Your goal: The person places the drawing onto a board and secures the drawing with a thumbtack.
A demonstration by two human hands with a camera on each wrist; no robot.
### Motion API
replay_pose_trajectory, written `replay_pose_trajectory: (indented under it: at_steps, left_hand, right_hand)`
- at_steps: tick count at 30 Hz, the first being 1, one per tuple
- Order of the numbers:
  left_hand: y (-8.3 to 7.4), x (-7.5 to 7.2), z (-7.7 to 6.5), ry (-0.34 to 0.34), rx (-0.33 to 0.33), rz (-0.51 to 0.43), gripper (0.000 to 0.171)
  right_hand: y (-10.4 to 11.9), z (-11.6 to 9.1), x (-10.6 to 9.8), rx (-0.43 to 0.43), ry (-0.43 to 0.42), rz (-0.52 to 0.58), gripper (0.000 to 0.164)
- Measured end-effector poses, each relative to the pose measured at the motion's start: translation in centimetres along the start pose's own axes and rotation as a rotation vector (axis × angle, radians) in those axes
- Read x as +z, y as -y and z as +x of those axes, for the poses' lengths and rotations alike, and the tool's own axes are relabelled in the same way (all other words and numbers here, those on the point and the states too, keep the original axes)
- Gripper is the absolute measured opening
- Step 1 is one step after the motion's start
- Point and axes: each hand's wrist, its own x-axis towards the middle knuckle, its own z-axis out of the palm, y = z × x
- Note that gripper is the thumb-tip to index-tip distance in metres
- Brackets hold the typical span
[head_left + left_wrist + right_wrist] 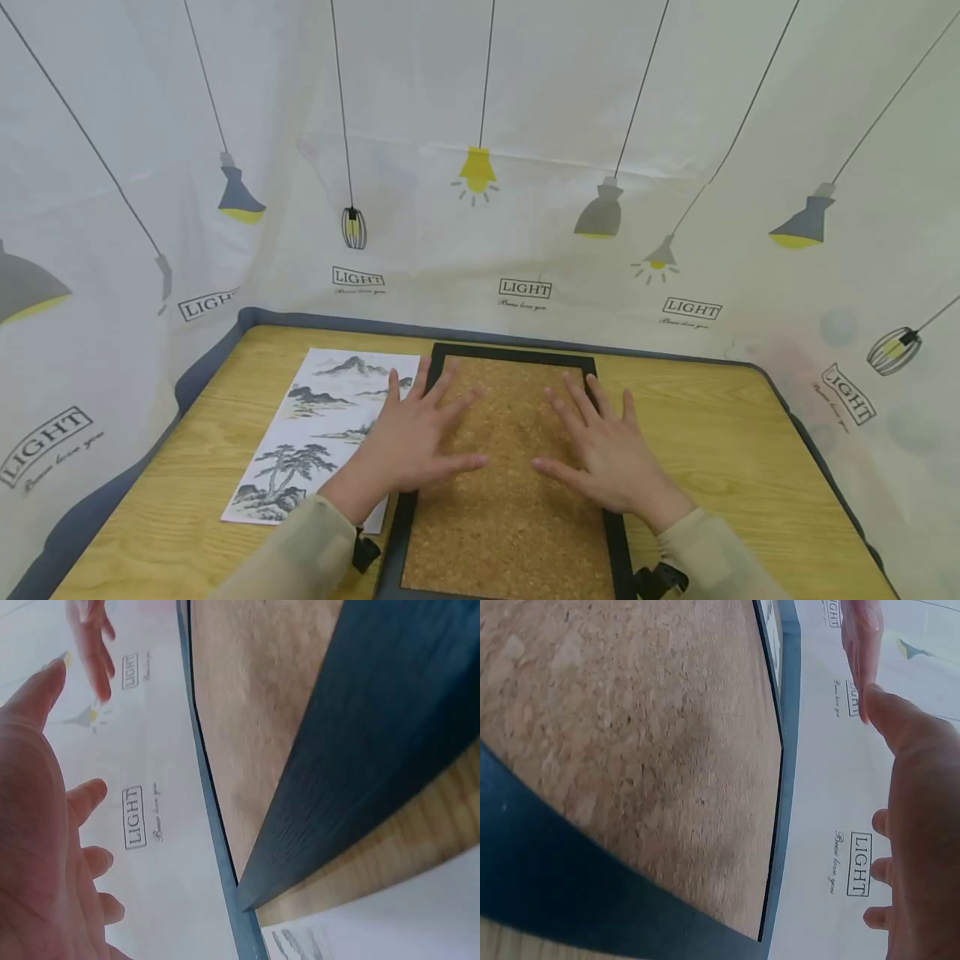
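A cork board (510,533) in a black frame (517,354) lies lengthwise on the table. My left hand (412,437), fingers spread, hovers over the board's left side and holds nothing. Over the right side is my right hand (611,450), likewise spread and holding nothing. Both wrist views show a gap between palm and cork: the left hand (45,847) and the right hand (922,825) are raised above it. To the board's left lies a white sheet (315,433) with an ink landscape of mountains and pines, partly covered by my left hand and forearm.
The wood-grain table (712,450) extends to both sides of the board. Pale fabric (420,167) printed with hanging lamps surrounds it at the back and sides. A dark strip (675,357) runs along the table's far edge. Black straps (660,579) are at both wrists.
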Motion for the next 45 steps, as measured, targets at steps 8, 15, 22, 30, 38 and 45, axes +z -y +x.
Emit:
replay_pose_trajectory:
  at_steps: [8,15,22,30,38,45]
  left_hand:
    - [1.5,-0.7,-0.2,-0.004,-0.060,-0.029,0.097]
    - [2.8,-0.9,-1.0,-0.007,-0.115,-0.048,0.098]
    - [4.0,-1.5,-1.9,0.011,-0.199,-0.122,0.096]
    - [6.2,-1.8,-2.9,0.007,-0.283,-0.196,0.097]
    - [8.2,-2.0,-4.1,-0.022,-0.365,-0.262,0.098]
    - [9.5,-2.1,-5.3,-0.020,-0.433,-0.328,0.101]
  right_hand:
    - [-1.3,-0.7,-0.4,0.039,0.003,0.021,0.095]
    - [-2.6,-1.5,-0.9,0.085,-0.019,0.039,0.096]
    - [-3.7,-2.4,-1.4,0.154,-0.037,0.112,0.091]
    - [-4.9,-3.4,-1.8,0.213,-0.035,0.190,0.086]
    - [-6.6,-4.5,-1.7,0.266,-0.059,0.298,0.079]
    - [-7.5,-5.1,-1.8,0.317,-0.054,0.403,0.077]
